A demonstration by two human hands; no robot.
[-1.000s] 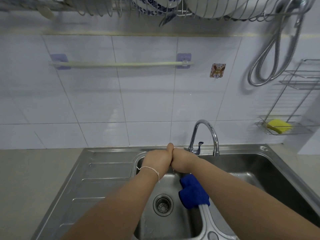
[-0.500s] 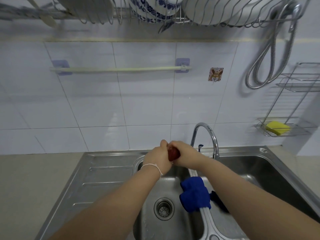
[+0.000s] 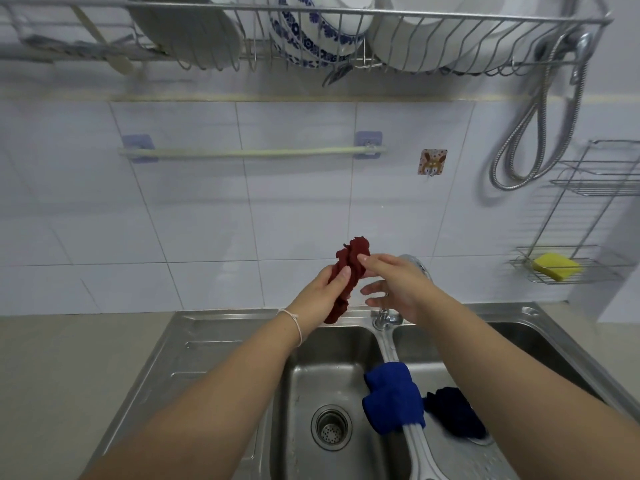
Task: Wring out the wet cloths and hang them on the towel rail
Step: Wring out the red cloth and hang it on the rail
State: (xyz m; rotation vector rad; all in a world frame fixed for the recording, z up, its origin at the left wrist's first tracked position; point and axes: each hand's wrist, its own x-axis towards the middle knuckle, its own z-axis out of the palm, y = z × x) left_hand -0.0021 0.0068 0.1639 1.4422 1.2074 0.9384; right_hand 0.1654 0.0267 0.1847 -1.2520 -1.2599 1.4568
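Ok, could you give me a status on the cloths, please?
Left hand grips red cloth, right hand touches it. Blue cloth on sink divider. Nothing blocks towel rail.

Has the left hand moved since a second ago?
Yes. The left hand, gripping the red cloth, has risen from beside the base of the tap towards its arch.

Place: a home kitchen
Sink: double-bowl stainless steel sink (image 3: 207, 358) with drainboard and tap (image 3: 384, 318)
Overhead: wire dish rack (image 3: 467, 16) holding plates (image 3: 433, 39) and a blue-patterned bowl (image 3: 311, 39)
Wall: white tiles (image 3: 194, 216), towel rail (image 3: 249, 153), metal spray hose (image 3: 519, 150)
Side: yellow sponge (image 3: 556, 266) on a wire shelf (image 3: 602, 268)
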